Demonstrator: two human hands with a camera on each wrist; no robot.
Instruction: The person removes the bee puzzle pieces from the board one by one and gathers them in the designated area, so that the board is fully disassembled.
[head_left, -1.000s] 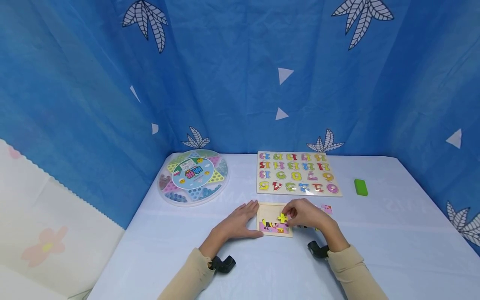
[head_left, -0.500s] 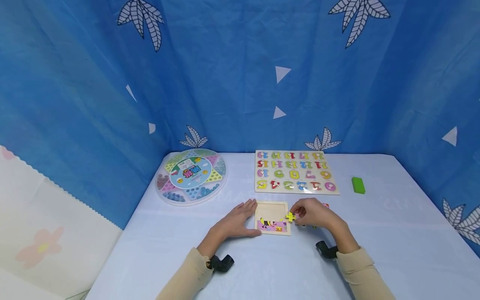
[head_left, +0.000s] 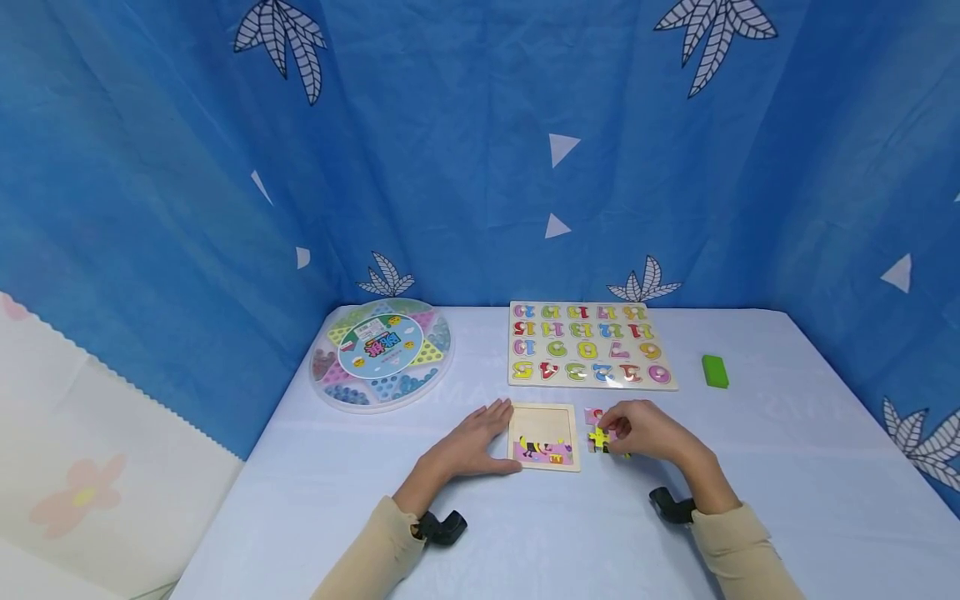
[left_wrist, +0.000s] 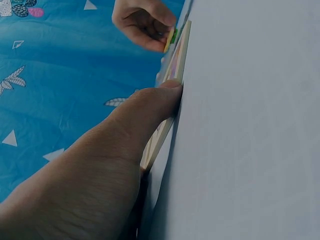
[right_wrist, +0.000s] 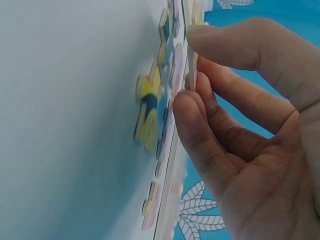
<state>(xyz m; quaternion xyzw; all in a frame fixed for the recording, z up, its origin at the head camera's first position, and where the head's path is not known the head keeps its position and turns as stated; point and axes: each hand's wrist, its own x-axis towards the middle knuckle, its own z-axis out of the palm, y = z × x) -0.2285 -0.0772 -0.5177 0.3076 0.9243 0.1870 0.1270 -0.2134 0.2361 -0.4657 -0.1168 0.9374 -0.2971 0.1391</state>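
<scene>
A small wooden puzzle tray [head_left: 543, 421] lies before me, with a strip of joined pieces showing a bee [head_left: 542, 452] along its near side. My left hand [head_left: 472, 442] rests at the tray's left side, fingers spread; its thumb [left_wrist: 165, 97] touches the near edge in the left wrist view. To the right of the tray, my right hand [head_left: 648, 429] pinches a yellow puzzle piece [head_left: 598, 439] between thumb and fingertips. In the right wrist view, this piece shows edge-on. Loose puzzle pieces [right_wrist: 148, 110] lie beneath and beside the right hand, partly hidden by it in the head view.
Behind the tray lies a number puzzle board [head_left: 588, 350]. A round Chinese checkers box [head_left: 382, 346] is at the back left, and a green block [head_left: 715, 372] at the back right. A blue curtain [head_left: 480, 167] hangs behind the table.
My right hand has moved right with the yellow puzzle piece, from over the tray to above the loose pieces. The left hand has stayed at the tray.
</scene>
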